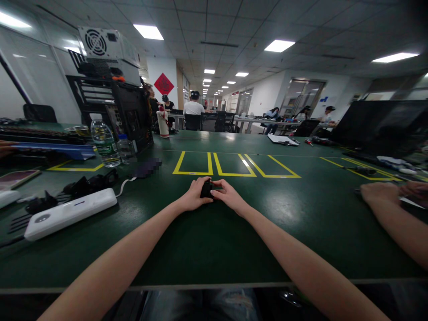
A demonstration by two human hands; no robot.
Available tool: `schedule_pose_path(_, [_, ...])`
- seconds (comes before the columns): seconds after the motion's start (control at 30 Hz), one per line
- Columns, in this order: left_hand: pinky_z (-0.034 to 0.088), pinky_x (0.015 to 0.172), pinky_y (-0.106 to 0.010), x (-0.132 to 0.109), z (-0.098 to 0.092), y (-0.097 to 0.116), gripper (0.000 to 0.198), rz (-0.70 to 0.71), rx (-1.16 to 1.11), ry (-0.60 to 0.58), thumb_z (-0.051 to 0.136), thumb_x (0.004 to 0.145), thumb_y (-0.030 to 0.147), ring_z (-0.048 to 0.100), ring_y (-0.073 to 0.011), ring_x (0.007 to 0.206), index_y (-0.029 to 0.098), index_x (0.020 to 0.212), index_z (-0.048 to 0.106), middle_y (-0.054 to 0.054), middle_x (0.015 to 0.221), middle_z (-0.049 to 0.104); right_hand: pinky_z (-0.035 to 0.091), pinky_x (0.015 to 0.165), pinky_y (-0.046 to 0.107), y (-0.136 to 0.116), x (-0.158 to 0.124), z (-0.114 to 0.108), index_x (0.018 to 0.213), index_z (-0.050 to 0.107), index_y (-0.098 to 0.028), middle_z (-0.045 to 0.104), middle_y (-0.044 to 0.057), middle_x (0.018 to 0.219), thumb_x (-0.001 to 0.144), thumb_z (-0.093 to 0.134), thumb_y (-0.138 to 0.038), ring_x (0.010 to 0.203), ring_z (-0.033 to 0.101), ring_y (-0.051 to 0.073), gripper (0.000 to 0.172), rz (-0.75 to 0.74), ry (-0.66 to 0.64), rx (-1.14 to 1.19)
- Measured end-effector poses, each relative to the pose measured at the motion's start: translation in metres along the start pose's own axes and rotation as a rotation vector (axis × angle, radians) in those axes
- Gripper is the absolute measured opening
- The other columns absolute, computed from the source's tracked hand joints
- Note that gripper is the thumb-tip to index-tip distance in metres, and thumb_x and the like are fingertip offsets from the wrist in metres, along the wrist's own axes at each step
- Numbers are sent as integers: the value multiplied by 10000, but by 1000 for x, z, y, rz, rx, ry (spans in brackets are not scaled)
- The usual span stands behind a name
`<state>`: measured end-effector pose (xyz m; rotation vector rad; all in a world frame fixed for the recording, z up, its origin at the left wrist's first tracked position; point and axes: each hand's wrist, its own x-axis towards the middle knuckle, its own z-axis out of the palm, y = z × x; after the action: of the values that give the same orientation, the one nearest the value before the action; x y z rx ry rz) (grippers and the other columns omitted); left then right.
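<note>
Both my hands meet at the middle of a dark green table (pixel 214 240). My left hand (pixel 194 195) and my right hand (pixel 229 195) are curled around a small black object (pixel 206 189) held between them, resting on the table top. Only a little of the object shows between the fingers, so I cannot make out what it is. Just beyond the hands are yellow taped rectangles (pixel 234 165) marked on the table.
A white power strip (pixel 68 213) with black plugs lies at the left, with a water bottle (pixel 104 143) and a black computer frame (pixel 113 107) behind. Another person's arm (pixel 394 214) rests at the right. A monitor (pixel 381 125) stands far right. People sit at distant tables.
</note>
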<state>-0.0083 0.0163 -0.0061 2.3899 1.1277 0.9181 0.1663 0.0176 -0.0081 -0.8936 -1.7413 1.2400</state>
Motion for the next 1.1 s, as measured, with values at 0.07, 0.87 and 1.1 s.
schedule_pose_path(0.07, [325, 895, -435, 0, 0, 0, 662, 8, 2, -2, 621, 665, 303, 385, -260, 1054, 219, 1224, 278, -83, 1190, 388, 409, 861, 384, -1, -1, 0, 956, 455, -204, 490, 29, 1046, 688, 583, -257, 959, 512, 168, 302, -28, 14, -10])
schedule_pose_path(0.87, [333, 888, -430, 0, -1, 3, 655, 2, -4, -11, 616, 671, 313, 391, -260, 1046, 204, 1224, 281, -92, 1188, 392, 426, 840, 374, -1, -1, 1, 926, 463, -207, 491, 20, 1037, 707, 562, -272, 950, 521, 164, 249, -37, 22, 13])
schedule_pose_path(1.1, [334, 890, -439, 0, 0, 1, 661, -16, -13, -12, 617, 669, 315, 388, -265, 1055, 218, 1227, 277, -87, 1190, 390, 419, 856, 393, -3, -2, 0, 984, 455, -225, 466, 25, 1082, 715, 551, -288, 978, 507, 176, 293, -19, 26, -9])
